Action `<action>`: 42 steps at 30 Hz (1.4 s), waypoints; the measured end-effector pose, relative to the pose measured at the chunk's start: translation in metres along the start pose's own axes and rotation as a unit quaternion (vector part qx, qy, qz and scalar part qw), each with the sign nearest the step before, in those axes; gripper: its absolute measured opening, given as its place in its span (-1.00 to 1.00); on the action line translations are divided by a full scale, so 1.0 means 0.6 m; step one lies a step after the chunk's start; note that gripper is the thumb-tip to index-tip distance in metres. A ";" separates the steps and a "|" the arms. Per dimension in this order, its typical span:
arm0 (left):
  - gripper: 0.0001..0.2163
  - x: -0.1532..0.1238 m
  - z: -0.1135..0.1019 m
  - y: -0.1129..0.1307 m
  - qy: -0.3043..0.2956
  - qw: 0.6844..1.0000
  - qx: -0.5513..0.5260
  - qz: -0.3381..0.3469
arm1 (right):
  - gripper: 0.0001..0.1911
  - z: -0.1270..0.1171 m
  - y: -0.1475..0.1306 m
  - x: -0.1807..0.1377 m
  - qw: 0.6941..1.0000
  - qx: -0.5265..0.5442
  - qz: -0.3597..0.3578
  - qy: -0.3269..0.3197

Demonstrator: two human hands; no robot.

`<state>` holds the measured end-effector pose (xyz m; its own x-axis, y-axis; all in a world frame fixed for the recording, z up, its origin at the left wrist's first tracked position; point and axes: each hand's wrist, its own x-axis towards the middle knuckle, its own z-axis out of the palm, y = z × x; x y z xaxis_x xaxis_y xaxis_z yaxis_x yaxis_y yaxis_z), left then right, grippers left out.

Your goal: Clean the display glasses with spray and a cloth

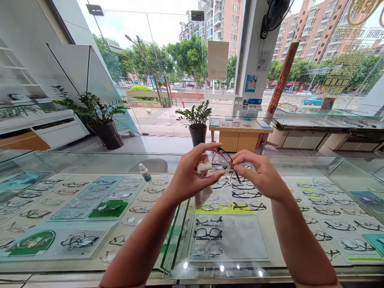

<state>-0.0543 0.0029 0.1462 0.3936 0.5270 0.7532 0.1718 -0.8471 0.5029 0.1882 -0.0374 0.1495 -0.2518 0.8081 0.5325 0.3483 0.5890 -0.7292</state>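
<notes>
Nearest the camera, two bare forearms (pixel 136 244), stretched out over the glass counter (pixel 240 274); at their ends, raised above the counter, a pair of thin-framed spectacles (pixel 222 160), between the two hands; right hand (pixel 264 174) with thumb and fingertips pinched together on the frame; left hand (pixel 192 172) with thumb and forefinger spread apart across one lens, apparently touching the frame at both tips, and with a white cloth (pixel 203 196) gathered in by the other fingers, its lower end hanging over the counter.

Likely very light to handle; stiff at the rims, probably springy in the arms and easily bent at the hinges; smooth in the lenses, so liable to slip or smear; best gripped by rim or bridge, with little pressure and no twisting.

Clear, hard and glossy on the counter's top, with spots of light reflected near its front edge; inside the counter, rows of eyeglasses (pixel 208 233), some on a pale panel (pixel 246 236); towards the counter's far side, a small spray bottle (pixel 145 173), upright; beyond the counter, a potted plant (pixel 196 120), a wooden display stand (pixel 237 138) and tall glass panes, with trees (pixel 189 56) outside; high up beyond the counter, a black fan (pixel 277 16).
</notes>
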 end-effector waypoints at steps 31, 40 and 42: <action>-0.63 0.014 0.033 -0.061 0.003 0.939 -0.191 -0.287 | -0.90 0.022 0.024 0.002 0.955 0.265 -0.033 0.133; -0.62 0.007 0.018 -0.038 -0.013 0.954 -0.191 -0.231 | -0.93 0.027 0.021 0.008 0.970 0.220 0.042 0.092; -0.70 0.005 0.017 -0.035 -0.014 0.956 -0.202 -0.214 | -0.90 0.028 0.019 0.010 0.972 0.218 0.063 0.067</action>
<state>-0.0478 0.0215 0.1337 0.3899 0.8123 0.4338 -0.0388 -0.4562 0.8891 0.1755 -0.0257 0.1372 -0.1018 0.8833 0.4576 -0.0547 0.4544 -0.8891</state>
